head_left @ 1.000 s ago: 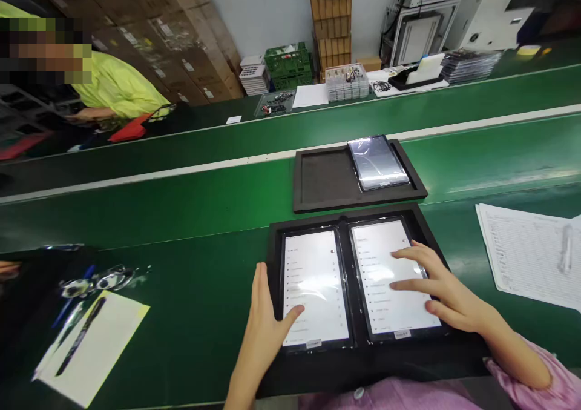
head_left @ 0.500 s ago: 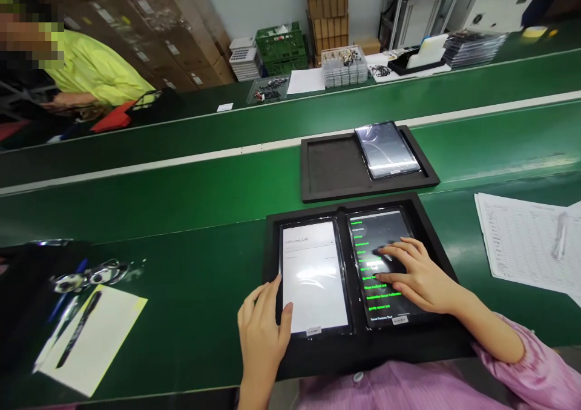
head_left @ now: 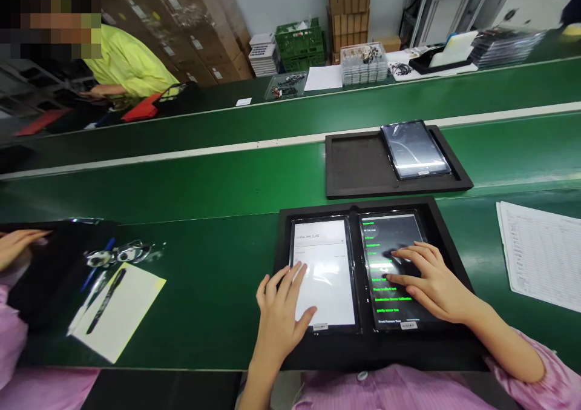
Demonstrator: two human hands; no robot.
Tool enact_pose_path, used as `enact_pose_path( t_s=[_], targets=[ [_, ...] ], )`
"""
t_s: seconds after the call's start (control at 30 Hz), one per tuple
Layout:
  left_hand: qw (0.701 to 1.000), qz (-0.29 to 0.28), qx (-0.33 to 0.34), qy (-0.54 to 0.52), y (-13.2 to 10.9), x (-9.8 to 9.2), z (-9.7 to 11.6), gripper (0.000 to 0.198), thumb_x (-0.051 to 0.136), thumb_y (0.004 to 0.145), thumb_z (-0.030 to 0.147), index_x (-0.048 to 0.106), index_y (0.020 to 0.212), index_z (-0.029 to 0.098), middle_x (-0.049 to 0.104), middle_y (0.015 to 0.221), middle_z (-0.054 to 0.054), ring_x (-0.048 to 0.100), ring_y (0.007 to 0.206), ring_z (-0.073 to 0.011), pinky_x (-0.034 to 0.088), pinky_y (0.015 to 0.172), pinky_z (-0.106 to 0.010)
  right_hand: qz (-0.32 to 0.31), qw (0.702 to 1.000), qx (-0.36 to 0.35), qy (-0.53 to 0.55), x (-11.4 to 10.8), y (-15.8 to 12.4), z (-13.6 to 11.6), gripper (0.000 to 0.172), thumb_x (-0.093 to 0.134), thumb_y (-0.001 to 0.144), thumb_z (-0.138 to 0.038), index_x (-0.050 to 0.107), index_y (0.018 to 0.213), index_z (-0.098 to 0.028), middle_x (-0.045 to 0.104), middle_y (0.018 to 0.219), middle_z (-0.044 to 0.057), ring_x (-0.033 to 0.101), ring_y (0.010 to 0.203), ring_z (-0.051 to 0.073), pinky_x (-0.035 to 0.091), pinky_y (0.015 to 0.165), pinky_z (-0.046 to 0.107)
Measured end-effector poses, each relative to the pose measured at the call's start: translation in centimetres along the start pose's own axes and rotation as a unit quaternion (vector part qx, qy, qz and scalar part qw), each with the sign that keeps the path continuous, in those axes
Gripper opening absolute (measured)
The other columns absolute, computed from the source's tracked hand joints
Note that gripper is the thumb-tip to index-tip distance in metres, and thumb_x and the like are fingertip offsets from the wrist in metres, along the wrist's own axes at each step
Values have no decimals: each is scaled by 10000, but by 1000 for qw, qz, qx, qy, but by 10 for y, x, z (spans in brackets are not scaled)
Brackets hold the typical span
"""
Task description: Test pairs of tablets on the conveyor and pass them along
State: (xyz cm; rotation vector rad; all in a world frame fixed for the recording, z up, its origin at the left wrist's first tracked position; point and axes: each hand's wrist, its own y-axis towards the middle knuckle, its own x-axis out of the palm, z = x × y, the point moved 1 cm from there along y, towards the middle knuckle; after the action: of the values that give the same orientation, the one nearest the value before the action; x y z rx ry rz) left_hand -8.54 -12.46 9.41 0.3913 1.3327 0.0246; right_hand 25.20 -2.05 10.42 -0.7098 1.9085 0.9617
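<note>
Two tablets lie side by side in a black foam tray in front of me. The left tablet shows a white screen with a line of text at the top. My left hand is over its lower left part, fingers apart; whether they touch the glass I cannot tell. On the right tablet is a dark screen with a list of mostly green lines. My right hand reaches over it from the right, fingers spread, fingertips at or just above the list. Neither hand holds anything.
Behind stands another black tray with a dark-screened tablet resting aslant in it. Printed sheets lie at right. A pale notepad with a black pen lies at left. A co-worker's hand shows at the left edge; another person in yellow sits across.
My left hand has moved from the left tablet's edge onto its screen. My right hand stays over the list. The view has shifted left, bringing a co-worker's hand and pink sleeve into sight.
</note>
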Motion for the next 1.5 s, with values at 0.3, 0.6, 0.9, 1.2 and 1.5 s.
enact_pose_path(
  t_s=[0.3, 0.6, 0.9, 1.2, 1.5],
  targets=[
    [998, -17, -47, 46, 3, 4, 3, 569, 397, 1019, 432, 420, 1484, 105, 601, 1326, -170, 467, 1227, -377, 216, 1101, -561, -6, 1000, -8, -4, -5, 3, -1, 448, 287, 1083, -298, 729, 1140, -244, 534, 1279, 143, 477, 1138, 312, 351, 1004, 567],
    [998, 45, -39, 16, 0, -3, 1, 545, 323, 1070, 449, 339, 1530, 156, 562, 1373, -159, 477, 1241, -340, 265, 1095, -506, 19, 1000, -12, 8, -3, 2, -1, 452, 284, 1084, -311, 730, 1120, -245, 539, 1266, 128, 481, 1126, 305, 344, 1005, 549],
    [987, 43, -147, 44, -1, 4, 0, 563, 308, 1055, 528, 534, 1370, 119, 373, 1494, -231, 391, 1292, -411, 409, 991, -574, 22, 999, -22, 6, -8, 6, -3, 443, 287, 1085, -277, 725, 1102, -218, 533, 1252, 140, 482, 1113, 303, 360, 976, 539],
    [995, 24, -40, 93, 5, 0, 4, 503, 334, 1063, 442, 656, 1204, 82, 431, 1467, -248, 411, 1283, -430, 326, 1027, -606, 9, 1000, -10, 0, -7, 6, -3, 442, 293, 1074, -267, 731, 1091, -215, 537, 1245, 150, 488, 1117, 309, 365, 989, 553],
    [990, 137, -30, -27, -2, -8, -2, 423, 370, 1055, 303, 517, 1423, 157, 636, 1242, -148, 580, 1107, -299, 395, 958, -420, -31, 999, 19, -10, -3, 8, -6, 426, 348, 1054, -251, 774, 1064, -268, 515, 1313, 147, 474, 1147, 338, 345, 1008, 603]
  ],
)
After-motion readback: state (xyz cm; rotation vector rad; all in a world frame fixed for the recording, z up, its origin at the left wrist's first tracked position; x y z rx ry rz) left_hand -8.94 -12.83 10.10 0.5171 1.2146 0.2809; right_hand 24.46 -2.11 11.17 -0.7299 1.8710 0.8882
